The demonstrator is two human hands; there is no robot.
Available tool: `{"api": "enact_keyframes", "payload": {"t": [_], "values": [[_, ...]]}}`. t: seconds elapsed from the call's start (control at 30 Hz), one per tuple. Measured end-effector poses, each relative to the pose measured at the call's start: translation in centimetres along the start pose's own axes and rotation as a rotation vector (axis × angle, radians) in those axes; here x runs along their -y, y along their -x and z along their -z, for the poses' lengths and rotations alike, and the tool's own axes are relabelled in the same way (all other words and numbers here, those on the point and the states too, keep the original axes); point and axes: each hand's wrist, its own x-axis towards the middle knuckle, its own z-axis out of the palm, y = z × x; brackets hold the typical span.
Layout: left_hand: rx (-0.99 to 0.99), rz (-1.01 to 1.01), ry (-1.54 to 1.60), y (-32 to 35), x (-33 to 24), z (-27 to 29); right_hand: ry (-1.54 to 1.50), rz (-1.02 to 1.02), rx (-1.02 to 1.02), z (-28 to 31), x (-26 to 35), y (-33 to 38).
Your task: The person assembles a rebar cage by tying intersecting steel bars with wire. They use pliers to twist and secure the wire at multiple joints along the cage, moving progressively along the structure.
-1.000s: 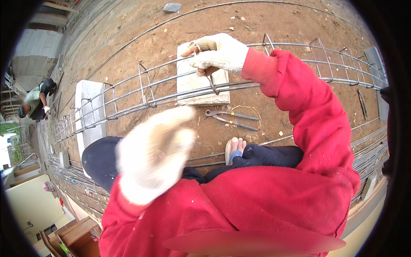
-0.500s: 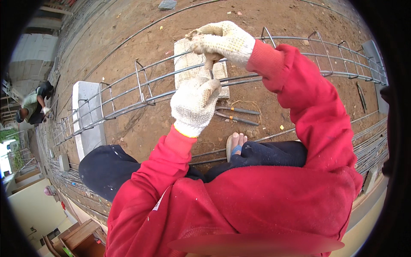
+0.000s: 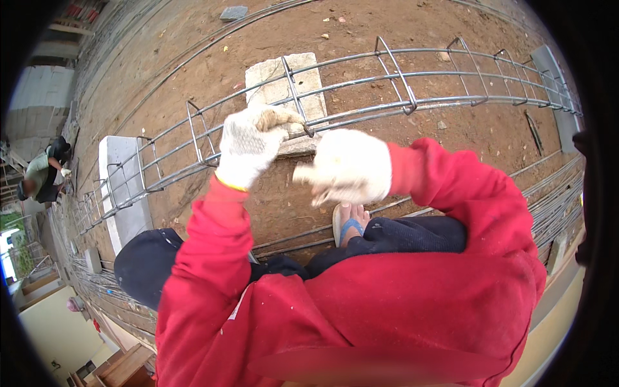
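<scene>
A long rebar cage (image 3: 361, 80), made of steel bars with square stirrups, runs across in front of me. My left hand (image 3: 248, 138), in a white knit glove, is closed on its near bar, just left of a stirrup (image 3: 291, 87). A dark bit of metal shows by the fingertips, too small to name. Lower and to the right, my right hand (image 3: 354, 168), gloved likewise, is apart from the cage and over the soil. Motion smears its fingers, and whatever they may hold cannot be made out. The long-handled pliers seen earlier are out of sight.
A pale stone block (image 3: 284, 74) lies under the cage's middle; grey slabs stand at its left (image 3: 126, 187) and right (image 3: 554, 90). Loose steel bars (image 3: 554, 193) lie at the right. My sandalled foot (image 3: 351, 222) is close below. Another person (image 3: 48, 171) crouches far left.
My right hand has come down from above the cage to the near side. My left hand has shifted left and up along the bar. The pliers on the soil no longer show.
</scene>
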Motion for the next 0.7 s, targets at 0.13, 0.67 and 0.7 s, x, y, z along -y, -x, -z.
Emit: {"api": "enact_keyframes", "payload": {"t": [0.13,0.67,0.7], "values": [[0.346,-0.216,-0.256,-3.9,-2.0,2.1,0.194,0.005,0.228,-4.4,-0.1,-2.3],[0.384,0.452,-0.801,0.4,-3.1,19.3,0.203,-0.304,0.276,-2.7,2.1,5.9],[0.600,0.505,-0.505,3.4,-2.5,20.5,0.242,-0.562,0.467,-3.6,1.3,7.8]]}}
